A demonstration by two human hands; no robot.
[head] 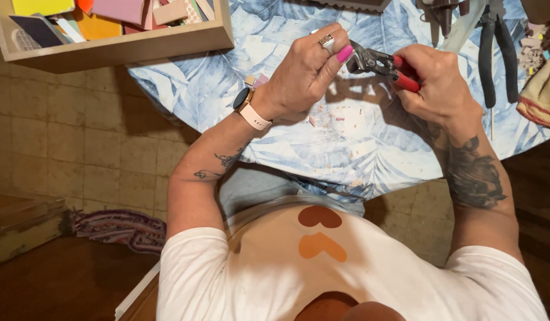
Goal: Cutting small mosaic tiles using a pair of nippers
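Note:
My right hand (436, 80) grips the red handles of a pair of metal nippers (377, 62) over the round table. The jaws point left toward my left hand (307, 71), whose fingertips pinch a small piece right at the jaws; the piece itself is mostly hidden by the fingers. A ring and a pale-strapped watch (246, 106) are on my left hand and wrist. Small pinkish chips (331, 116) lie scattered on the blue leaf-patterned tablecloth (275, 35) below the hands.
A wooden tray (126, 46) with several coloured tiles sits at the upper left. Black-handled pliers (496, 53) lie at the upper right, beside a cloth (542, 89) and small tile bits. A tiled floor and a rug (117, 229) lie below left.

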